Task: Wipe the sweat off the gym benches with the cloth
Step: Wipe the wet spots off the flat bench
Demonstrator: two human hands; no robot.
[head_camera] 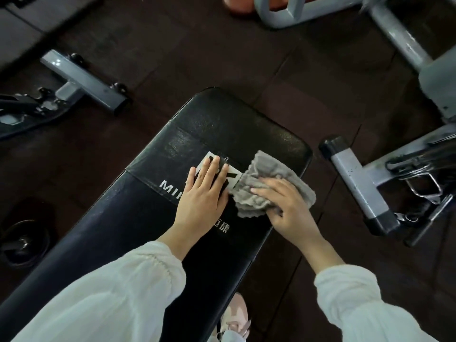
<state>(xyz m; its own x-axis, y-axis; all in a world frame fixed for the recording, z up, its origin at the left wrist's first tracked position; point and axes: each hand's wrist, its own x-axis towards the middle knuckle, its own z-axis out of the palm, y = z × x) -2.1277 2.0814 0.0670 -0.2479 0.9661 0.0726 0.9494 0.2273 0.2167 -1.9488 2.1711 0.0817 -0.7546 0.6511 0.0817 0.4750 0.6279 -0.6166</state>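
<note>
A black padded gym bench [217,124] runs from the lower left up to the middle of the head view, with a white logo and lettering on it. My left hand [204,191] lies flat on the logo, fingers straight. Just to its right a crumpled grey cloth [269,178] sits on the bench pad. My right hand [286,206] lies on top of the cloth and presses it to the pad, fingers spread over it and the thumb side tucked at its lower edge. Both arms wear loose white sleeves.
Dark rubber floor tiles surround the bench. A grey bench foot with wheels [84,80] stands at the upper left, another grey frame foot [357,186] close at the right, more grey frame [404,45] at the top right. A weight plate [24,240] lies at the left. My shoe [237,314] shows below.
</note>
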